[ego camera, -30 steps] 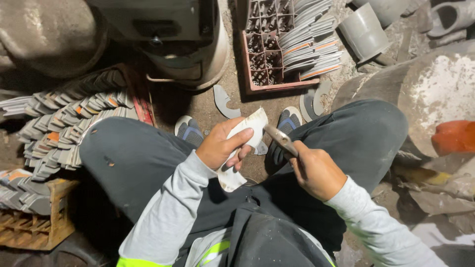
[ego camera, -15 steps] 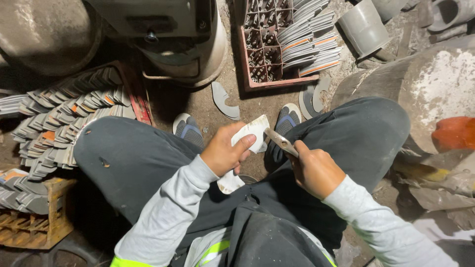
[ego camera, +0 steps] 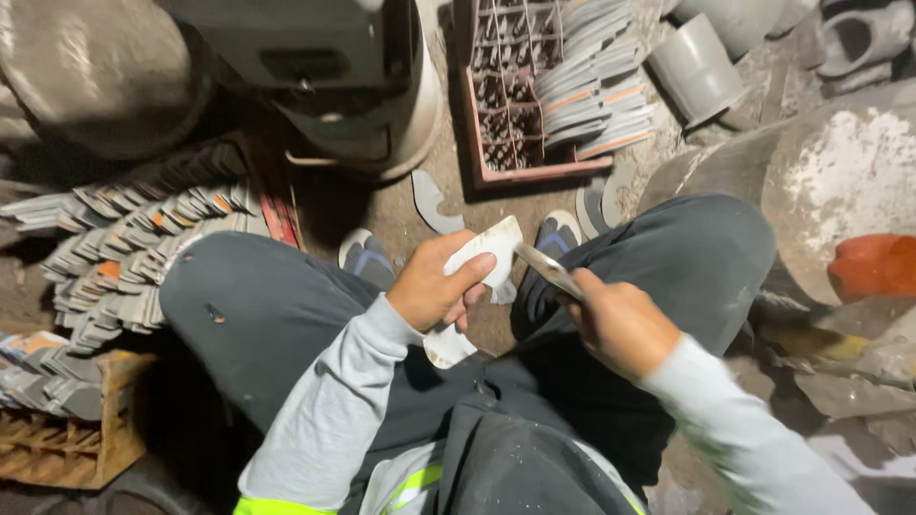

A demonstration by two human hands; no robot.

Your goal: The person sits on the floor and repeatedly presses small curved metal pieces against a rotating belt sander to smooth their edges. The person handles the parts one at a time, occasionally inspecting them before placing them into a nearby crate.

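Head view: seated low, knees spread, work kept between the thighs over the dirt floor [ego camera: 391,205]. Left hand [ego camera: 434,291] wrapped around a pale sole-shaped piece [ego camera: 482,256], tilted up to present its edge. Right hand [ego camera: 620,319] closed on a thin metal blade [ego camera: 546,269], tip touching that edge, likely for trimming. Stacked grey soles [ego camera: 124,248] at left; more in a red crate [ego camera: 534,172] ahead, within reach.

The sole piece [ego camera: 477,262] in my left hand [ego camera: 434,291] looks pale, matt and dusty. The blade [ego camera: 544,267] touching it is shiny metal. Beside my knee, the crate [ego camera: 72,448] is rough wood.
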